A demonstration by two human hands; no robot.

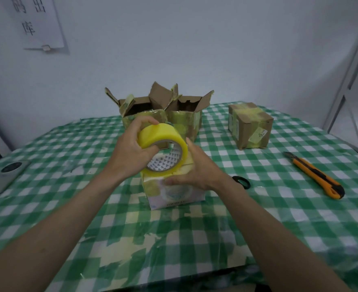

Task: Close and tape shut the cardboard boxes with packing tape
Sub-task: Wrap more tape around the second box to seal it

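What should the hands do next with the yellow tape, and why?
Probably pull the tape roll back across the top of the white box. The left hand grips the roll just above the box while the right hand presses on the box's near top edge, as if pinning the tape's end there.

The roll (162, 144) and both hands hide the top of the near box (174, 192) at centre frame. The left hand (129, 152) covers the roll's far side, and the right hand (197, 171) covers the box's upper right edge. The box's small print is too blurred to read. The frame's left edge cuts off a grey device (3, 175), and the right edge crops a shelf frame (351, 81).
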